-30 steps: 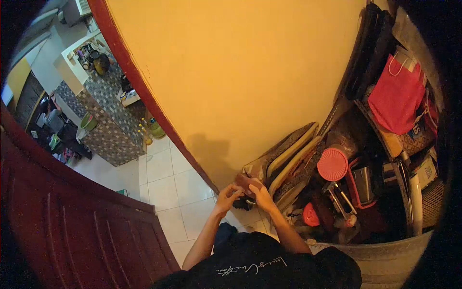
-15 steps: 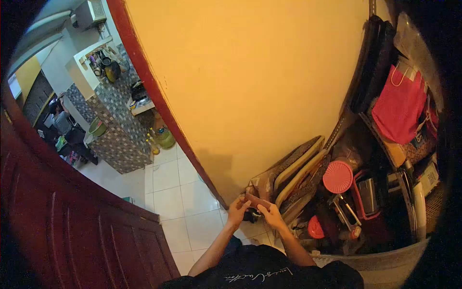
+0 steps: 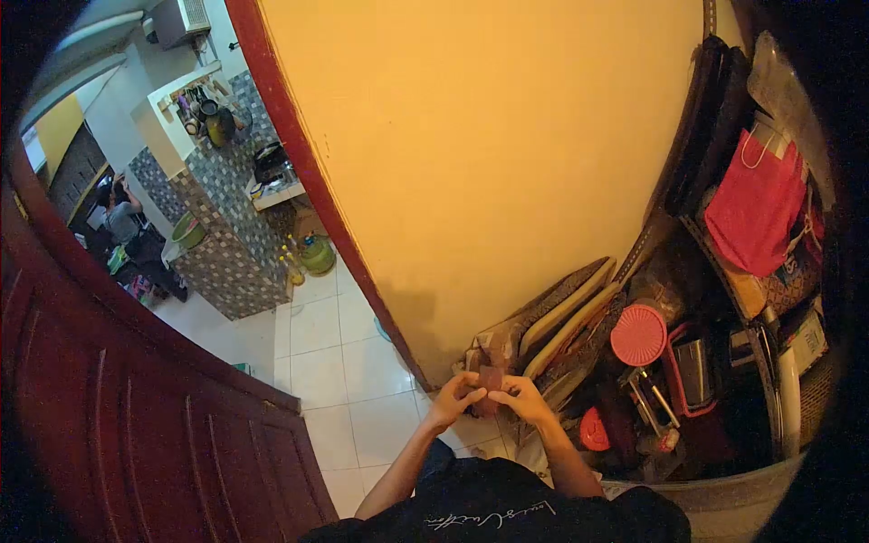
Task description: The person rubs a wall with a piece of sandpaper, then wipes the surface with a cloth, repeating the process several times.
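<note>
A small, flat, reddish-brown piece stands roughly upright between my hands, in front of my chest. It looks like a folded sheet, though its material is hard to make out. My left hand pinches its left edge with thumb and fingertips. On the opposite edge, my right hand is closed in a similar pinch. Behind the hands, a patterned wrapped bundle leans at the foot of the yellow wall.
A dark red door stands at left beside a tiled floor. On the right are a pink lid, a red bag and crowded household items. A person is in the far room, near a green gas cylinder.
The reddish-brown piece was slanted and now stands upright between my fingers. My hands have turned slightly, with the right hand a little further right. The view has shifted a little.
</note>
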`<state>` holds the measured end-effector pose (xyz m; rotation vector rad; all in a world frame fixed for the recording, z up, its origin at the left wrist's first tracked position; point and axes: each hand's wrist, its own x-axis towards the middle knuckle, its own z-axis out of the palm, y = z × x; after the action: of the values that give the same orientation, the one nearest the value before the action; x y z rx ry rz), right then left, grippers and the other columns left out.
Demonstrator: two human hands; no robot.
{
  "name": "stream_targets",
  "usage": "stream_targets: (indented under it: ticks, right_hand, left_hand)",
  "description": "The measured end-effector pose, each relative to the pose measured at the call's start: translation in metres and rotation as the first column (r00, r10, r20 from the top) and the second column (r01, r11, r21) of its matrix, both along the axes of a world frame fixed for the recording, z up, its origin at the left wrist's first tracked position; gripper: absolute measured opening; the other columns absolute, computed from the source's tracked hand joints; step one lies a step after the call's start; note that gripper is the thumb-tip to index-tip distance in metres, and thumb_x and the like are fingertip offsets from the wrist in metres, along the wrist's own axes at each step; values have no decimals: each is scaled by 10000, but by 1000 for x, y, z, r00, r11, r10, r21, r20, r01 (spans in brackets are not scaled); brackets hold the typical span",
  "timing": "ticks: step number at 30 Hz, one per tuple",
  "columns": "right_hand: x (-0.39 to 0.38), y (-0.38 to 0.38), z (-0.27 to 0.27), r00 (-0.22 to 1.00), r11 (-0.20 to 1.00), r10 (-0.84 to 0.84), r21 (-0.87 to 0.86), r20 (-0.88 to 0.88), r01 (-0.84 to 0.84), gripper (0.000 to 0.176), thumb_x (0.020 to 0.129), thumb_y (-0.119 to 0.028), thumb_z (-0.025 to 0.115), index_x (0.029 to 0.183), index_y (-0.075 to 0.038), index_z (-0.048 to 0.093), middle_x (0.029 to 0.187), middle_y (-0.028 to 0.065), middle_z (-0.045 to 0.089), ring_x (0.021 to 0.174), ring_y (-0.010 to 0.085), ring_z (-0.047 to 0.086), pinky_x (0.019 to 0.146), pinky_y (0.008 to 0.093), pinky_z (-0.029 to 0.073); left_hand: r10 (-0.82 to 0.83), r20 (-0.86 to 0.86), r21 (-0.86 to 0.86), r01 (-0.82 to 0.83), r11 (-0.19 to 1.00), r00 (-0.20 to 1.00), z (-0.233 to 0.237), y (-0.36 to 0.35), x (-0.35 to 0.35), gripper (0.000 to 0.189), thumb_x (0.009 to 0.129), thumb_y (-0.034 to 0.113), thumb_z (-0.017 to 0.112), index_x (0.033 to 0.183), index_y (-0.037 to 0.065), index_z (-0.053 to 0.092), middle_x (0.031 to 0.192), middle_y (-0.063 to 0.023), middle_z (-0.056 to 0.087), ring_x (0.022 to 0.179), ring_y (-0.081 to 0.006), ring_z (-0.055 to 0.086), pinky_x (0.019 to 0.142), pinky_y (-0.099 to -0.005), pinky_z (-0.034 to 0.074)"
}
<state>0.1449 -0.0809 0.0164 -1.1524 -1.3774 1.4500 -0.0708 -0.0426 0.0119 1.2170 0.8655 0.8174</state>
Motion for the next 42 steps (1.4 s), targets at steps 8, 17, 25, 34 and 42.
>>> stream_targets:
  ticks: [8,17,25,34,42]
  right_hand:
    - [-13,-2,7,975,993,-113,-1,-193,115,221,885,-162,780,1045,-19,721,924,-14,705,869,99,629,786,291,488]
    - [9,-3,-7,853,906,363,-72,-375,-417,488,867,-361,772,1179,5,686,1243,82,654,1138,196,593,1008,349,440]
    - [11,-5,6,820,834,529,-45,-216,-550,645,862,-339,786,1378,-31,552,1359,79,571,1291,213,498,1123,372,355]
    - [-5,-11,-10,911,926,317,-123,-264,-357,476,999,-206,642,1428,-38,521,1418,79,553,1292,176,499,1110,341,373]
    - [-8,-5,-3,973,942,89,-300,-211,-151,442,1028,-255,609,1376,17,592,1300,97,658,1177,192,612,1063,327,436]
  left_hand:
    - [-51,-2,-31,51,998,999,-4,-4,-14,339,965,135,722,1262,21,605,1104,-58,676,977,-166,679,896,-313,540]
    - [-477,-65,24,479,877,877,31,-6,-35,295,959,141,726,1226,22,686,992,-58,701,916,-149,673,839,-313,541]
    - [-470,-266,217,528,821,841,36,-5,-44,296,942,173,740,1218,68,715,985,-58,618,885,-169,616,781,-324,506]
    - [-252,-455,333,425,842,854,29,-4,-33,357,938,254,745,1252,97,681,1083,-96,603,956,-227,613,816,-357,512]
    - [182,-574,702,365,612,798,132,83,-83,616,912,305,754,1422,67,505,1332,-229,551,1342,-417,479,1087,-482,423]
